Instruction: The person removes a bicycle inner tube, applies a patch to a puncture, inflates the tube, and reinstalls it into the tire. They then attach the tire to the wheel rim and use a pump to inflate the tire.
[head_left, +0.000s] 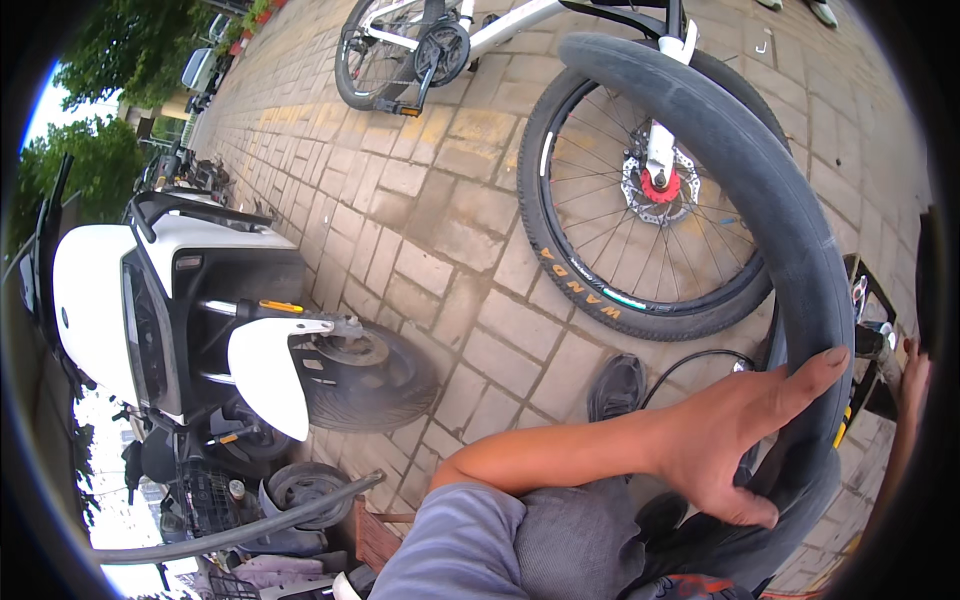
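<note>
Left hand (pixel 745 440) spread flat against the fat black rubber inner tube (pixel 790 230) arcing before the white bicycle's front wheel (pixel 640 200), right hand (pixel 912 385) barely visible, grip untellable; I'd feel slowly along it.

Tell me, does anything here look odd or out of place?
Yes: a black inner tube loops loose through the air, off any wheel, with the left hand flat against it. The white bicycle seems to stand upside down on the paving.

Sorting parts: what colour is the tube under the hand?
Black, the inner tube, seen in the head view.
</note>
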